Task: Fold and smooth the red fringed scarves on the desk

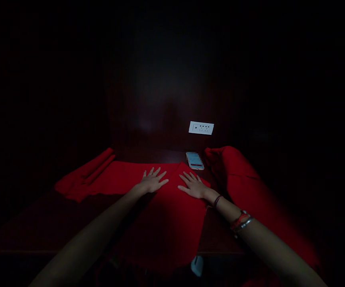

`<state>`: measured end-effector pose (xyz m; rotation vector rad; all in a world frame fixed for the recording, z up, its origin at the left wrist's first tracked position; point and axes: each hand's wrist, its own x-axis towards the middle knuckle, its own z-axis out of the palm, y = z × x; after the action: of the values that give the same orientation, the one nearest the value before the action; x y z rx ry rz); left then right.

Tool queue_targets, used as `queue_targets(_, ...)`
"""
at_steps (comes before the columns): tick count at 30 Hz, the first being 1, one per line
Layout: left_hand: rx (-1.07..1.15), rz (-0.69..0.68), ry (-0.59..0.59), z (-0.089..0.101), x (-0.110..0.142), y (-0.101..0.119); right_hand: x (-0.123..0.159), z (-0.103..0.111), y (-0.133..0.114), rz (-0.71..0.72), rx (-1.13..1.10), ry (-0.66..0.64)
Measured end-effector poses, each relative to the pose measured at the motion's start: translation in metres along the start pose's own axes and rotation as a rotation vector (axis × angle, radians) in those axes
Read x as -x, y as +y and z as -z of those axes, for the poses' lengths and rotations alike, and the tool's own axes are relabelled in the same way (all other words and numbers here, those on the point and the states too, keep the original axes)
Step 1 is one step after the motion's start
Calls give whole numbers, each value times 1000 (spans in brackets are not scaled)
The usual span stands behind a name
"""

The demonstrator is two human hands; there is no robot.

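Note:
Red cloth (172,223) lies over a dark table, its near end hanging past the front edge. My left hand (153,181) rests flat on it with fingers spread, left of a diagonal fold line. To the right, my right hand (193,186) also lies flat on the cloth, fingers apart, near its right edge. Neither hand grips anything. The cloth reaches left into a rolled or bunched part (91,171).
A phone (195,160) with a lit screen lies just beyond my right hand. A thick red fabric bundle (244,179) stretches along the right. On the back panel is a white power socket (201,128). The dark table's front edge (20,251) shows below; the surroundings are very dim.

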<state>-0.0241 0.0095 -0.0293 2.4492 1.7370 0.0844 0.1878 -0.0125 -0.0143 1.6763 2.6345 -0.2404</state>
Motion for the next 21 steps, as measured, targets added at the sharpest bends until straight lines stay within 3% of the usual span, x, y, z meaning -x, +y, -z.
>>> queue_targets(4,13,9,106,3,6,1,-17,12,-3,-21,-3,77)
queue_targets(6,16,8,59,4,7,2,-32,16,-6,-41,-4,116)
queue_targets(11,21,28,-46,2,7,1,-64,5,-5,-116,6,-12)
queue_targets(16,11,30,-46,6,8,0,-69,-3,1,-89,23,12)
queue_targets(18,-19,93,24,17,13,-7,-65,1,-1,-83,22,27)
queue_targets(21,-128,257,256,47,32,-40,-58,9,-10,-35,9,127)
